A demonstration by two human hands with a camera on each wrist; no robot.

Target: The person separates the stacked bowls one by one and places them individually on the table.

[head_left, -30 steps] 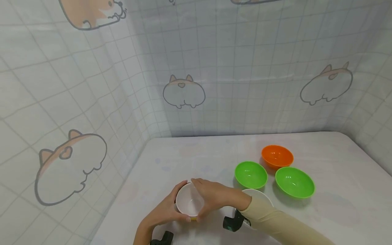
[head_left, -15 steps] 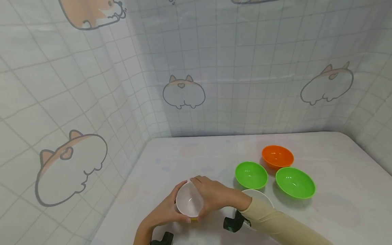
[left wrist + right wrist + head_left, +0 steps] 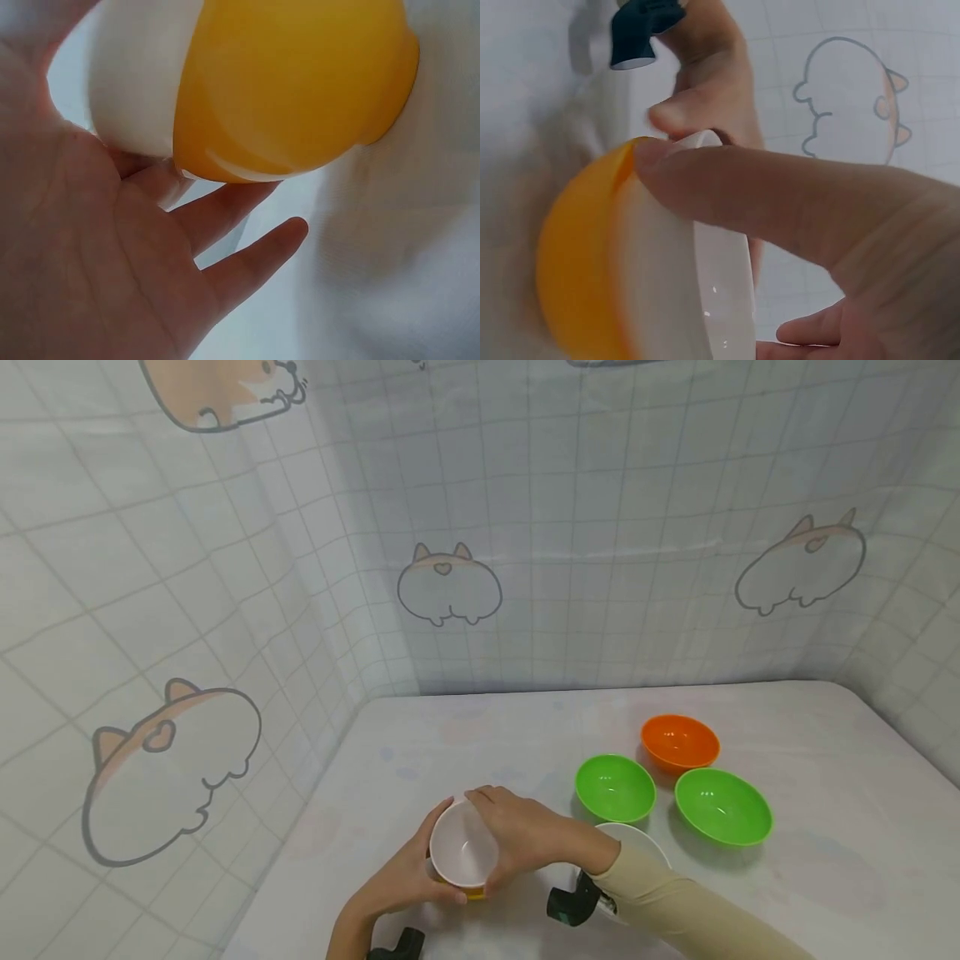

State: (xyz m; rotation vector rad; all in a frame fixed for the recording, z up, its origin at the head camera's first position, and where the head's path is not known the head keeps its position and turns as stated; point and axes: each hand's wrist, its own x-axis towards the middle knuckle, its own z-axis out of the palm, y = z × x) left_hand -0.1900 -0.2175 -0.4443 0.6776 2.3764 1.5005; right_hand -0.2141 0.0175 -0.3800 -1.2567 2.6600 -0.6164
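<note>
A white bowl [image 3: 463, 845] sits partly inside a yellow bowl [image 3: 300, 82], its white wall standing well above the yellow rim. From the left, my left hand [image 3: 408, 872] grips the white bowl between thumb and fingers; in the left wrist view its lower fingers reach out beside the yellow bowl. On the other side my right hand [image 3: 528, 839] holds the white bowl, and in the right wrist view its thumb [image 3: 727, 187] lies across the white wall with the tip at the yellow rim. Only a thin strip of yellow shows in the head view.
Another white bowl [image 3: 632, 837] lies partly hidden under the right forearm. Beyond it stand two green bowls [image 3: 615, 787] [image 3: 722, 806] and an orange bowl [image 3: 678, 743]. Black wrist cameras [image 3: 573, 902] sit on both wrists. A patterned white curtain [image 3: 570, 527] surrounds the table [image 3: 450, 735].
The white bowl's rim has shifted slightly upward in the head view, with more yellow showing below it. My right hand has moved up a little, while the other bowls stay put.
</note>
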